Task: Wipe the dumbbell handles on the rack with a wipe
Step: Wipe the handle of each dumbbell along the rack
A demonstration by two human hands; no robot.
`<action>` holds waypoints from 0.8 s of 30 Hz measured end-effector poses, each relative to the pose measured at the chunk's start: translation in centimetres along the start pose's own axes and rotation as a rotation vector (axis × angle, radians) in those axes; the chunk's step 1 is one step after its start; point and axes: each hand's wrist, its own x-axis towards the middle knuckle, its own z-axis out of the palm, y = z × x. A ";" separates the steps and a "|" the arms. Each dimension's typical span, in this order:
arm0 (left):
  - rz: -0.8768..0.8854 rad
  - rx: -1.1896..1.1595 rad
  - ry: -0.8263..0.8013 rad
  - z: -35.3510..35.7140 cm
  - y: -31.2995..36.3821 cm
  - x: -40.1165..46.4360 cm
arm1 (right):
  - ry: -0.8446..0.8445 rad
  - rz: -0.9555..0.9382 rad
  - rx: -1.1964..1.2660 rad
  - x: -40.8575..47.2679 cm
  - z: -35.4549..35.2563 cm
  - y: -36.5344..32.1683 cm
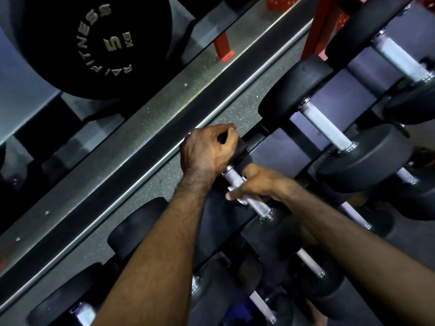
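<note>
The dumbbell (pixel 253 203) lies on the rack (pixel 277 151), its knurled silver handle (pixel 256 204) between black rubber heads. The left hand (pixel 207 149) grips the far head, fingers curled. The right hand (pixel 261 182) wraps the handle, pinching a pale wipe (pixel 239 199) against it.

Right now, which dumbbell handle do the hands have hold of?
The middle dumbbell handle: the right hand wraps it, the left hand grips its far head. The neighbouring handle is bare.
</note>
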 end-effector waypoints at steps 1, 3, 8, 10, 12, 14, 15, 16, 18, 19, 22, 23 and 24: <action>0.002 0.000 0.000 0.0 0.0 0.0 | -0.011 -0.004 0.012 0.4 -0.3 -0.4; 0.004 -0.008 -0.008 0.0 -0.1 0.0 | -0.087 0.005 -0.052 0.1 -0.6 -0.1; 0.013 -0.013 0.011 0.1 -0.2 0.1 | -0.293 0.013 0.008 -1.2 -1.2 1.0; 0.012 -0.007 0.011 0.2 -0.2 0.1 | -0.233 -0.033 0.056 -1.5 -1.8 0.6; 0.008 -0.011 0.007 0.1 -0.2 0.1 | -0.174 -0.056 0.049 -2.1 -2.2 1.6; -0.003 -0.012 -0.003 0.0 -0.2 0.1 | -0.189 -0.074 -0.013 -3.0 -2.3 3.2; -0.004 -0.006 -0.005 0.0 -0.1 0.0 | -0.190 -0.094 -0.032 -3.4 -2.2 3.7; -0.004 -0.003 -0.008 -0.1 0.0 0.0 | -0.144 -0.119 -0.044 -3.5 -2.1 3.9; -0.008 -0.009 -0.011 -0.2 0.1 -0.1 | 0.033 -0.173 -0.038 -3.5 -1.8 3.2; -0.012 -0.009 -0.006 -0.1 0.2 -0.1 | 0.118 -0.192 -0.021 -3.6 -1.6 2.8; -0.017 -0.015 -0.006 -0.1 0.1 0.0 | 0.254 -0.121 -0.028 -4.9 -0.8 3.0; -0.017 -0.017 -0.010 -0.2 0.1 -0.1 | 0.269 -0.074 -0.086 -5.8 -0.5 3.5; -0.019 -0.017 -0.011 -0.2 0.1 -0.2 | 0.275 -0.042 -0.139 -6.7 -0.2 3.7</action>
